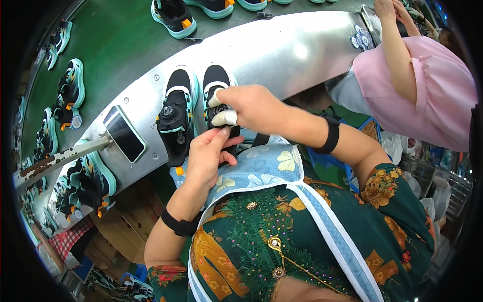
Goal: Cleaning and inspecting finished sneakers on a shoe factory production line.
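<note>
Two black sneakers with teal soles lie side by side on a curved metal ledge (pixel 282 55). My right hand (pixel 249 105), two fingertips wrapped in white tape, grips the tongue area of the right-hand sneaker (pixel 215 83). My left hand (pixel 206 156) holds that same sneaker from below at its heel end. The left-hand sneaker (pixel 176 118), with a round dial closure, lies untouched just left of my hands.
A dark phone (pixel 124 133) lies on the ledge left of the sneakers. More sneakers (pixel 173 17) ride on a green conveyor (pixel 115 45) beyond. Another person in a pink top (pixel 422 85) works at the right. Finished sneakers (pixel 85 186) and cardboard boxes (pixel 126 221) sit lower left.
</note>
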Available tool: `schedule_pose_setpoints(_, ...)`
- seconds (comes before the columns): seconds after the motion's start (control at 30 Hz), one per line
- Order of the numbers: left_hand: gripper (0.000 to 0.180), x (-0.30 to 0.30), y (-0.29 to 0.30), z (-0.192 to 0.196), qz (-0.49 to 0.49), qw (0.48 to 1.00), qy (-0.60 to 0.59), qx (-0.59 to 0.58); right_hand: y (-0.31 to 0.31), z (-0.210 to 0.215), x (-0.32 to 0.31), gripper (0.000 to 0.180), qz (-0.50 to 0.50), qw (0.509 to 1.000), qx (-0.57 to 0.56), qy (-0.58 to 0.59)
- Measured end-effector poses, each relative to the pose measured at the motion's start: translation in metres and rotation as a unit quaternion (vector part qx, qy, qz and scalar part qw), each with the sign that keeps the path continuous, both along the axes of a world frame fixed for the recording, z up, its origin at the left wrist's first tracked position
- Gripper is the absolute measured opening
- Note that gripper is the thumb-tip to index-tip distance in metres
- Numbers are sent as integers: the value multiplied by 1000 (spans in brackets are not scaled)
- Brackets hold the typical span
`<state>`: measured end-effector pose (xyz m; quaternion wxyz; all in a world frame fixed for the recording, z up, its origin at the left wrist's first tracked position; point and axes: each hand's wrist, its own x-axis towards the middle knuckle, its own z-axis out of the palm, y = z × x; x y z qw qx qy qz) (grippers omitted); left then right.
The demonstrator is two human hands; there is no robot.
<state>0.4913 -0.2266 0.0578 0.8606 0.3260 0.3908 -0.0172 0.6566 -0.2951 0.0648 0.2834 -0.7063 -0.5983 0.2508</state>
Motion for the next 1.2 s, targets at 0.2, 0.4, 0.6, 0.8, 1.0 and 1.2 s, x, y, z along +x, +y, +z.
schedule_pose_setpoints(0.2,33,-7,27,6,-19,987,-56,-151,6,1,37,35,61,967,-112,222)
schedule_pose_setpoints(0.4,33,2,-9,-3,-18,997,26,70,14,-13,40,32,72,963,-93,244)
schedule_pose_setpoints(0.6,33,3,-4,0,-9,1000,16,6,16,31,47,38,153,974,-121,114)
schedule_pose_setpoints(0.8,29,4,-8,0,21,1000,4,-3,-11,4,-2,31,4,1000,3,4)
schedule_pose_setpoints(1.0,24,-37,11,36,-49,970,4,236,-27,30,7,57,-103,990,-59,70)
schedule_pose_setpoints(1.2,26,-67,46,27,174,921,25,348,-11,2,16,53,3,999,2,-51)
